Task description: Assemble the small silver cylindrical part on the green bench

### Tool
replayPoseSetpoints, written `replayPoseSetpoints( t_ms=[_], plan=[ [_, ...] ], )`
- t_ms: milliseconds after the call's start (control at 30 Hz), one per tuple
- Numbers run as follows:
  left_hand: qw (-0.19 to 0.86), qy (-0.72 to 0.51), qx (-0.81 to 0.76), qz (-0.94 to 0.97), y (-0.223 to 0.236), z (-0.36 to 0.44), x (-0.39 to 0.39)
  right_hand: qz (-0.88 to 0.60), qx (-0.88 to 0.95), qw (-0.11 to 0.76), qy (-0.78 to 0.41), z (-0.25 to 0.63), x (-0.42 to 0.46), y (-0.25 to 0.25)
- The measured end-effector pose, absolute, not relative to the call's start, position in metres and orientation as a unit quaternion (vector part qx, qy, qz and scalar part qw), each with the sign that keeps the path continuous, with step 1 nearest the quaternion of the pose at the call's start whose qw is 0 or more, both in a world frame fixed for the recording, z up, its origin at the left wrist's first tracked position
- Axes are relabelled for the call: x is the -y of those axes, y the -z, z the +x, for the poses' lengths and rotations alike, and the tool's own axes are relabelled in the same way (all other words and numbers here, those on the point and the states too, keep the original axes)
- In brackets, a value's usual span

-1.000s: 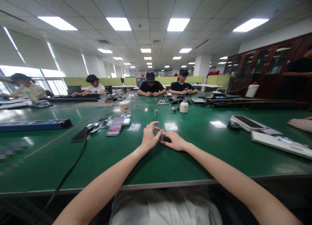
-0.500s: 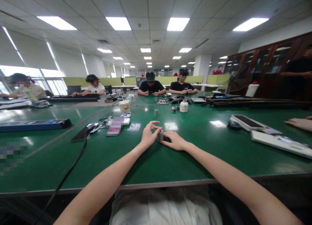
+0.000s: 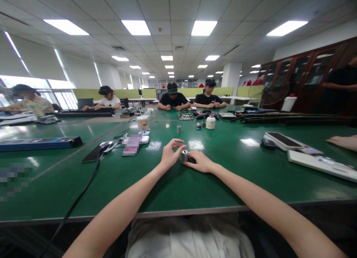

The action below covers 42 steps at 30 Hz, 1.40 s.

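A small grey metal cylinder stands upright on the green table between my two hands. My left hand pinches its left side with thumb and fingertip while the other fingers curl above it. My right hand lies low on the table, its fingers pressing on a small dark part right beside the cylinder. Both forearms reach in from the near edge.
A second small cylinder and a white jar stand farther back. A phone and a white flat device lie right, near another person's hand. A black cable, dark phone and paper cup are left. Several people sit opposite.
The grey cylinder, lying hidden under my fingers a second ago, now stands upright between my hands. My left hand has closed its pinch on it. The right hand barely moved.
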<state>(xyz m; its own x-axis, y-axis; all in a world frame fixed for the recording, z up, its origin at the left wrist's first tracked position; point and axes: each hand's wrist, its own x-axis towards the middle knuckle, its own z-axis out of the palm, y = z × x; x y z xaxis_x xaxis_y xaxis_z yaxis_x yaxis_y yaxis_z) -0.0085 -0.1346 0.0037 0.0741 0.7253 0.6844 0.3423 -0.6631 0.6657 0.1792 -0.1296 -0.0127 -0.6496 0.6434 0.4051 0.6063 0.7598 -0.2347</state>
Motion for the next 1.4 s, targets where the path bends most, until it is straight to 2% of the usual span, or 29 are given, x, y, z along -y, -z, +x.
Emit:
replayPoseSetpoints(
  t_ms=[100, 167, 267, 333, 533, 800, 967, 1167, 1400],
  plan=[
    [0.106, -0.54, -0.416, 0.724, -0.003, -0.023, 0.126, -0.342, 0.909, 0.236, -0.027, 0.18, 0.129, 0.014],
    [0.084, -0.455, -0.455, 0.761, 0.001, -0.036, 0.119, -0.341, 0.91, 0.235, -0.024, 0.18, 0.128, 0.014],
    [0.143, -0.353, -0.492, 0.783, 0.01, -0.049, 0.11, -0.342, 0.91, 0.233, -0.023, 0.181, 0.128, 0.015],
    [0.158, -0.336, -0.501, 0.782, 0.014, -0.051, 0.107, -0.343, 0.91, 0.232, -0.023, 0.181, 0.128, 0.015],
    [0.078, -0.369, -0.503, 0.778, 0.012, -0.041, 0.113, -0.341, 0.911, 0.232, -0.028, 0.181, 0.128, 0.015],
    [0.023, -0.522, -0.406, 0.75, -0.004, -0.017, 0.137, -0.338, 0.908, 0.243, -0.034, 0.181, 0.128, 0.015],
    [0.05, -0.507, -0.378, 0.773, -0.005, -0.008, 0.144, -0.337, 0.907, 0.247, -0.05, 0.18, 0.128, 0.014],
    [0.151, -0.513, -0.338, 0.775, 0.001, -0.009, 0.137, -0.337, 0.907, 0.248, -0.052, 0.18, 0.128, 0.015],
    [0.065, -0.463, -0.423, 0.776, -0.009, -0.007, 0.148, -0.34, 0.906, 0.246, -0.051, 0.18, 0.127, 0.015]
  ],
)
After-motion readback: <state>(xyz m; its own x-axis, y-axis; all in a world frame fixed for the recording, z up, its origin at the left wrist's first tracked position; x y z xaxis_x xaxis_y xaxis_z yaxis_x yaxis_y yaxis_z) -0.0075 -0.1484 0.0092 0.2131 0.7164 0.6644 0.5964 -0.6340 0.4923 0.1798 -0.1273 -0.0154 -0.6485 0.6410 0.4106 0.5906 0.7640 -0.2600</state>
